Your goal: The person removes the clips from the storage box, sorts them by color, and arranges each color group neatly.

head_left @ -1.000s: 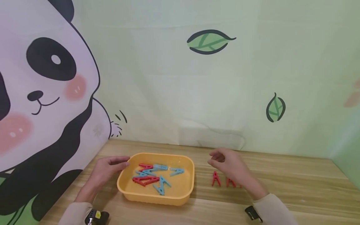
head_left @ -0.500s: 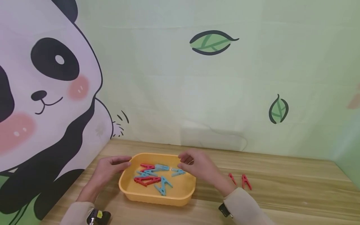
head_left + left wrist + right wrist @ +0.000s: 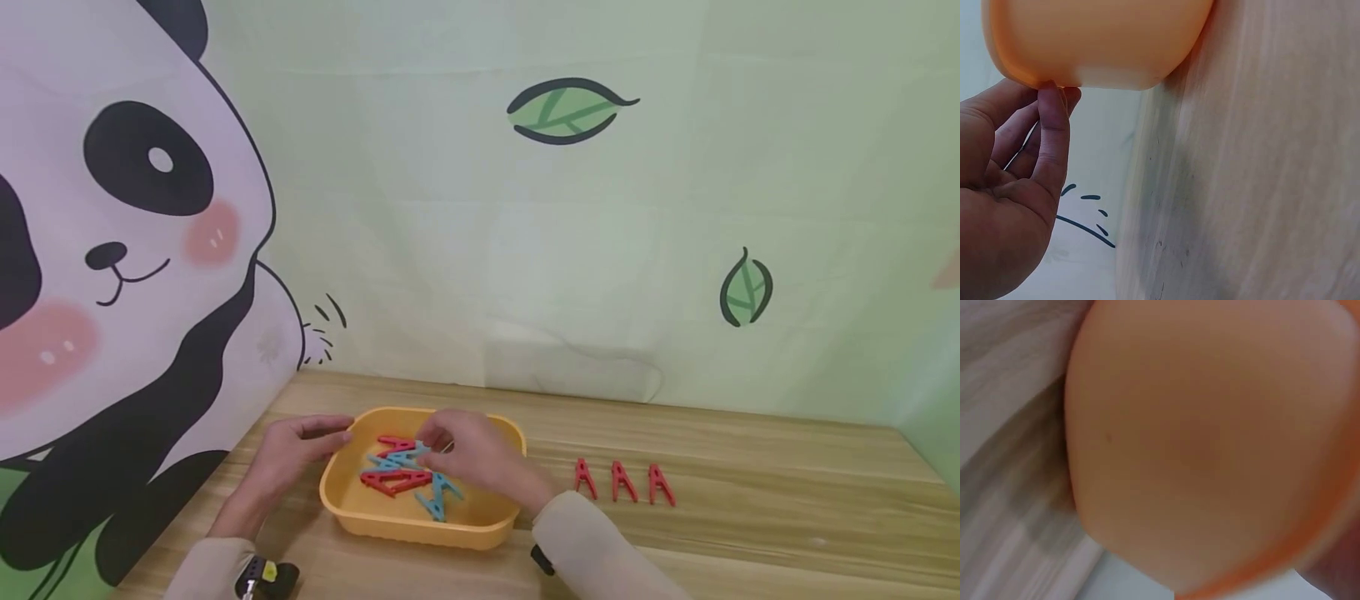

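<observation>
My left hand (image 3: 288, 454) pinches the left rim of a yellow plastic basin (image 3: 420, 537); in the left wrist view its fingertips meet at the basin's rim. My right hand (image 3: 472, 450) reaches down inside the basin, thumb and forefinger right at a blue clothespin (image 3: 422, 450). I cannot tell whether they grip it. Beside it in the basin lie red clothespins (image 3: 411, 480) and another blue clothespin (image 3: 433, 504). The right hand hides the basin's right part. The right wrist view shows mainly the basin's outer wall (image 3: 1197, 437), with the fingers hidden behind it.
On the wooden table (image 3: 750, 467), right of the basin, three red clothespins (image 3: 621, 482) lie in a row. Behind the table stands a pale green backdrop (image 3: 420, 250) with printed leaves and a panda.
My right hand has moved left from above the red clothespins on the table, over the basin's right rim and down among the clothespins inside. My left hand keeps its place at the rim.
</observation>
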Demonstrator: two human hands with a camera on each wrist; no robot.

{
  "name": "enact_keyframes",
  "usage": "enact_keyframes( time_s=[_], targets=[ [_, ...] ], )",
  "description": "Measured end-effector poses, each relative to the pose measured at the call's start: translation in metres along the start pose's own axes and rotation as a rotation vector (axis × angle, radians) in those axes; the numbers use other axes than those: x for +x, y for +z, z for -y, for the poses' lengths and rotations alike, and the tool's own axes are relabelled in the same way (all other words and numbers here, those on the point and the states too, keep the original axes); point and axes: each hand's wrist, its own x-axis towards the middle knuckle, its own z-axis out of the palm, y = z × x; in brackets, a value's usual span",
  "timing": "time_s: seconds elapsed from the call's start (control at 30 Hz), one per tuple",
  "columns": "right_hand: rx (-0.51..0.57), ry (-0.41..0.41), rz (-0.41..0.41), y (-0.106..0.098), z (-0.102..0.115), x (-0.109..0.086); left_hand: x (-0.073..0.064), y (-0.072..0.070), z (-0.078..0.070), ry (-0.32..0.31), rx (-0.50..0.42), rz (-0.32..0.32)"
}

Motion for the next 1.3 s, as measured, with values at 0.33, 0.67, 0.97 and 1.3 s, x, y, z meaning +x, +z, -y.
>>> enact_keyframes(
  time_s=[0.33, 0.67, 0.97, 1.3],
  targets=[
    [-0.059, -0.004, 0.053, 0.020, -0.007, 0.011, 0.001, 0.002, 0.000, -0.007, -0.006, -0.012],
    [-0.204, -0.036, 0.119, 0.033, -0.009, 0.017, 0.000, 0.001, 0.000, -0.014, 0.000, -0.011],
    [-0.251, -0.050, 0.139, 0.035, -0.008, 0.020, -0.001, 0.002, -0.002, -0.002, -0.006, -0.012],
    [-0.321, -0.020, 0.178, 0.044, -0.009, 0.026, -0.001, 0.001, -0.001, -0.008, -0.011, -0.003]
  ],
)
